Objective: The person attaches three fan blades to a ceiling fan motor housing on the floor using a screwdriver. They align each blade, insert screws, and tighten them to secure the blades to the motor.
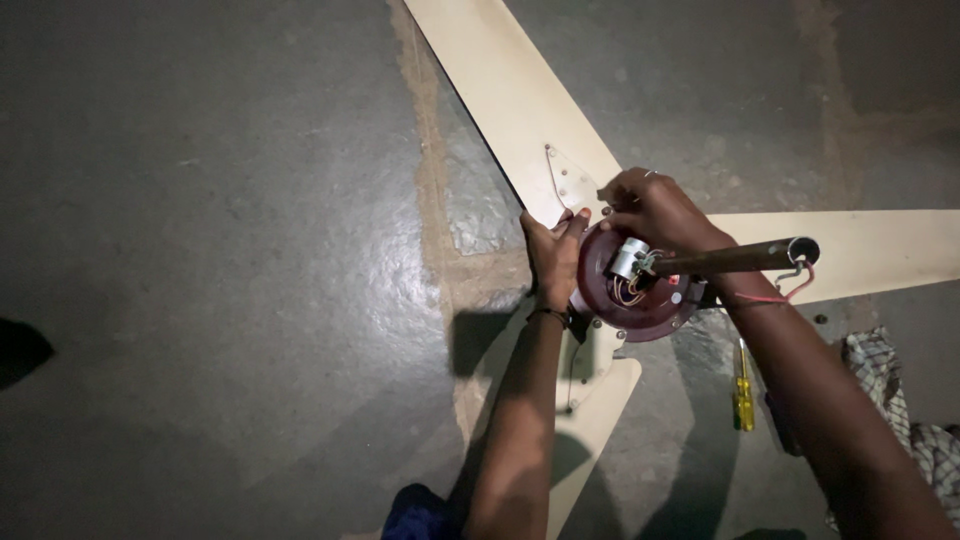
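Grey concrete floor (220, 200), dim room, cream fan blades (510, 90)

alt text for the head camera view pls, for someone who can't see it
Two bare hands, left hand and right hand, grip a ceiling fan's maroon motor hub lying on a grey concrete floor, cream blades spread. A yellow screwdriver lies nearby.

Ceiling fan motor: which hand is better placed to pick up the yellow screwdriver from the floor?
Probably the right hand. The screwdriver lies on the floor just under the right forearm, on that side of the fan motor. The left hand grips the motor's far edge and would have to cross over it.
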